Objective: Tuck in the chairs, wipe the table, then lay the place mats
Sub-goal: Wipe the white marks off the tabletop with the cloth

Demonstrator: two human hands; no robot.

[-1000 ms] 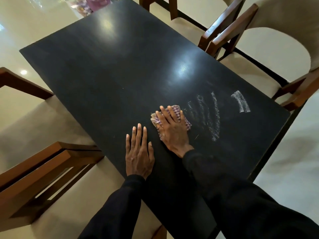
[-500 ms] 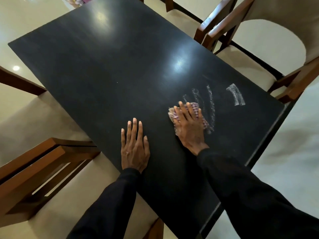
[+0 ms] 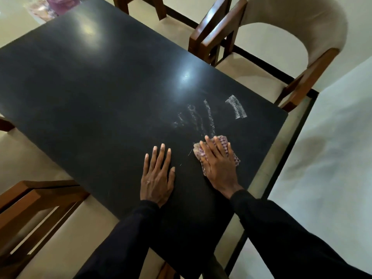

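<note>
A long black table [image 3: 96, 93] fills the view. White chalky smears [image 3: 203, 119] and a bright white patch [image 3: 236, 106] mark its near right part. My right hand [image 3: 218, 164] presses flat on a red-and-white checked cloth [image 3: 225, 142] just below the smears, fingers straight. My left hand [image 3: 158, 174] rests flat on the bare tabletop beside it, fingers spread. Beige chairs with brown wooden frames stand on both long sides: one at the right [image 3: 291, 47], one at the lower left [image 3: 36, 208].
Another chair [image 3: 141, 7] stands at the far right corner of the table. A pink object [image 3: 54, 3] lies on the floor past the far end. Pale glossy floor [image 3: 322, 168] opens to the right of the table's near end.
My right hand slid the cloth rightwards and towards me across the smears, wiping away part of them. The left hand stayed flat on the table.
</note>
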